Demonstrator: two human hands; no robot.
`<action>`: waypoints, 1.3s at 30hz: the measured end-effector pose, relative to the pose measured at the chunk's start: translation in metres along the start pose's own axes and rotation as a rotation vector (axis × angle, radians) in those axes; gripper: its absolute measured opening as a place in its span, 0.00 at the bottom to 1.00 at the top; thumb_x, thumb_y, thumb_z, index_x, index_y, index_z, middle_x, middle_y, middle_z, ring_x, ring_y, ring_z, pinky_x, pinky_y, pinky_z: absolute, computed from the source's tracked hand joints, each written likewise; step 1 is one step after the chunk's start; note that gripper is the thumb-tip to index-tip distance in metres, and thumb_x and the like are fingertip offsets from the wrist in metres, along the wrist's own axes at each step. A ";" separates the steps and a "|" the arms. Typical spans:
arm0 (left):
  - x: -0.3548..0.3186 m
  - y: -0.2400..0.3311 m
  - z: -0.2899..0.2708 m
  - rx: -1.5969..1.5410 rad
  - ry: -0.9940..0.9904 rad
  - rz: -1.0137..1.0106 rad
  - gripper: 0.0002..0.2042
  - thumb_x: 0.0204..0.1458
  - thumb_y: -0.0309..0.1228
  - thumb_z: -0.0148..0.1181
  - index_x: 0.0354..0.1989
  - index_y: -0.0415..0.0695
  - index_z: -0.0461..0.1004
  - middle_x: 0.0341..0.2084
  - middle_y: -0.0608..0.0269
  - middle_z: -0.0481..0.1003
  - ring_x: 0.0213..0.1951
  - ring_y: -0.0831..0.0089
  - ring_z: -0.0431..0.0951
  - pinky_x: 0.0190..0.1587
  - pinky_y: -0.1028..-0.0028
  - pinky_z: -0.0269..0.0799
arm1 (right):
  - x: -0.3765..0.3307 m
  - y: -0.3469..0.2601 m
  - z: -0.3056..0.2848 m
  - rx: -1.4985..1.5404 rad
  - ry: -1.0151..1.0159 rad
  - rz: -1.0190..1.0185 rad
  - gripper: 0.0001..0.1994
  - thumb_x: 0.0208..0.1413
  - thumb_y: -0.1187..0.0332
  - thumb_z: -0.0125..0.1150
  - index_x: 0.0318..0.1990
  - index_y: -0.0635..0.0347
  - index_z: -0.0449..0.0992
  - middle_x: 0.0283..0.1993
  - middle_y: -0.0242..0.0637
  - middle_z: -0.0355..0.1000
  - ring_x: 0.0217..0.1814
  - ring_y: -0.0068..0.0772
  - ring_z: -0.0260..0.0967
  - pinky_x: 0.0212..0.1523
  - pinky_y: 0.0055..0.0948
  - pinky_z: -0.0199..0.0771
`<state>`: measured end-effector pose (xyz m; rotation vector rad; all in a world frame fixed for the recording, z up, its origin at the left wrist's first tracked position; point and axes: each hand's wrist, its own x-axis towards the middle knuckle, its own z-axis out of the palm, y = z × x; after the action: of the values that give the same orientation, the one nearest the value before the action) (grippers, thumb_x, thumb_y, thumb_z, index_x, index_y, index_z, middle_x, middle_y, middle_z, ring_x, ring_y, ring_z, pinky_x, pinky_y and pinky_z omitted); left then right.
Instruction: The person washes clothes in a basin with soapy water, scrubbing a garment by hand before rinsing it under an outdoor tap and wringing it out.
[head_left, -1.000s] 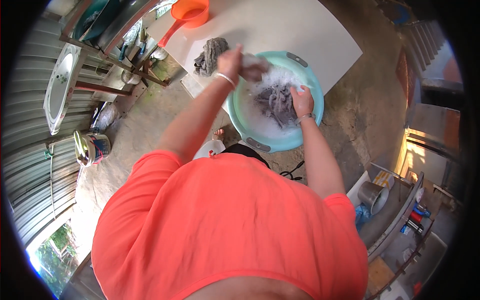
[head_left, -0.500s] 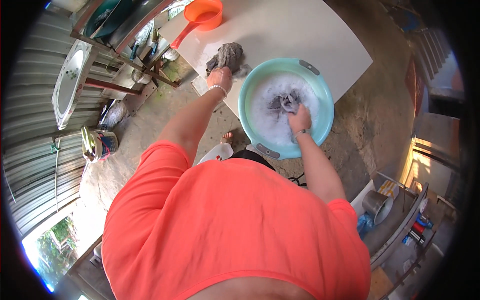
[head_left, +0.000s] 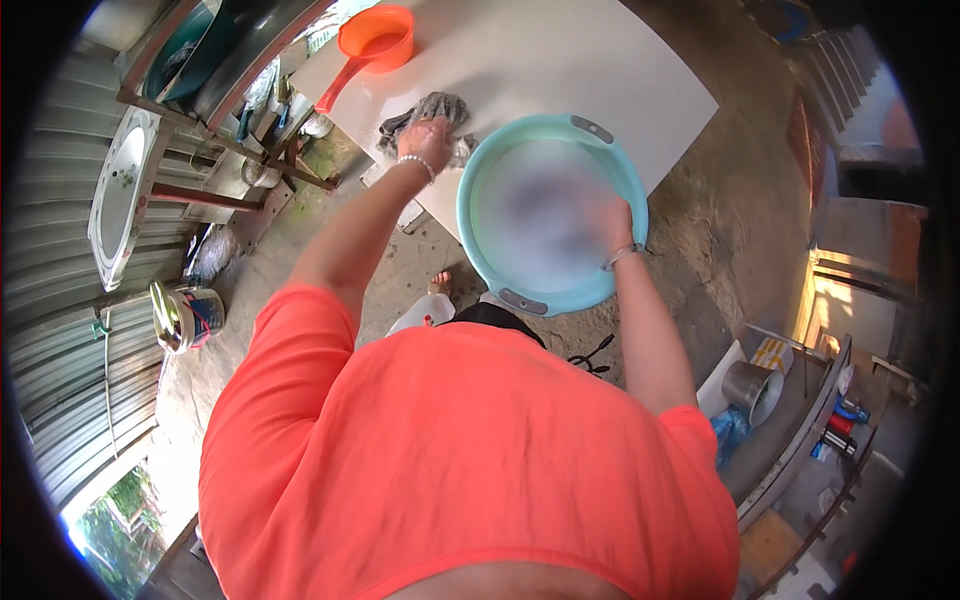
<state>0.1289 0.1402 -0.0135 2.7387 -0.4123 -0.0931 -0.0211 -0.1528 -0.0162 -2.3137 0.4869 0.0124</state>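
Head view: left of the basin [head_left: 467,200], the left hand [head_left: 428,143] touches the grey cloth [head_left: 445,105]; inside, the right hand [head_left: 608,222] blurs. I cannot tell either's grip. The cloth is probably soft, water-heavy: gather its folds.

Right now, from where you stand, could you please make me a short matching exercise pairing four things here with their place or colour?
Things:
1. Left hand
2. Scoop
3. Right hand
4. Basin

Place or colour:
A. orange
B. inside the rim of the round tub
C. pale turquoise
D. at the grey cloth

Right pairs: 1-D, 2-A, 3-B, 4-C.
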 end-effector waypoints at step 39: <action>-0.046 0.104 0.056 -1.785 -0.458 -0.853 0.09 0.41 0.27 0.53 0.32 0.42 0.65 0.22 0.61 0.66 0.19 0.74 0.65 0.16 0.79 0.59 | -0.034 0.004 -0.007 -0.081 0.233 0.337 0.13 0.42 0.62 0.53 0.32 0.63 0.66 0.35 0.53 0.66 0.36 0.54 0.63 0.35 0.40 0.63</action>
<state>0.0502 0.0423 -0.0272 0.9084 0.5588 -0.8168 -0.0544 -0.1483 -0.0087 -2.2955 1.0077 -0.0764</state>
